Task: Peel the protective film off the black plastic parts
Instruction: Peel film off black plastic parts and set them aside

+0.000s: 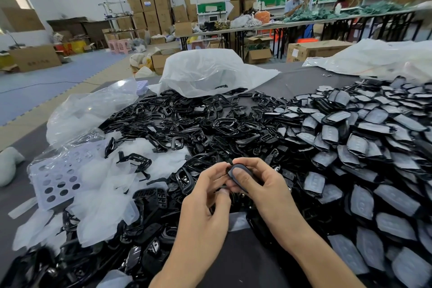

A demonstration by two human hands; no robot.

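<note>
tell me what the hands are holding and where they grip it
One black part, film still on it, held above the pile. The right hand pinches it with the thumb flat on the filmed face; the left hand grips its left edge with the fingertips.

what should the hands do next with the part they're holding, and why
Probably catch the film's edge with the left hand and start peeling. The black part sits between both hands, the right hand with its thumb across its face, which looks greyish like the filmed parts piled to the right, so the film seems on. No lifted corner is visible yet.
</note>
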